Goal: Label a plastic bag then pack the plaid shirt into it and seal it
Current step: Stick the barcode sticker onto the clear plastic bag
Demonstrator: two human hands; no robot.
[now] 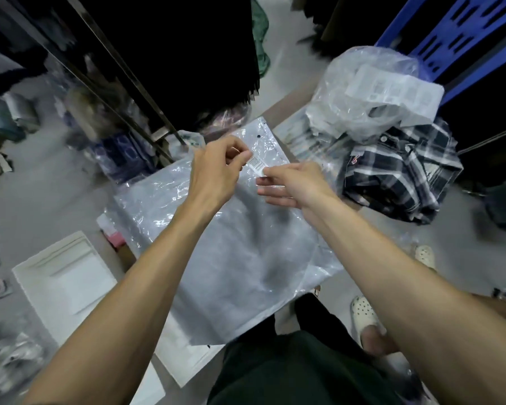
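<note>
A clear plastic bag (231, 247) lies flat in front of me on a stack of similar bags. Over its far end I hold a small white barcode label (256, 164) between both hands. My left hand (216, 168) pinches the label's left end with thumb and forefinger. My right hand (292, 184) pinches its right end, the other fingers spread below. The dark blue and white plaid shirt (400, 173) lies folded in a pile to the right, untouched.
A crumpled clear bag with label sheets (374, 92) sits on top of the shirt pile. White flat boxes (67, 282) lie at the lower left. Dark hanging garments (170, 54) and a metal rack (123, 95) stand behind. A blue crate (462, 33) is at the upper right.
</note>
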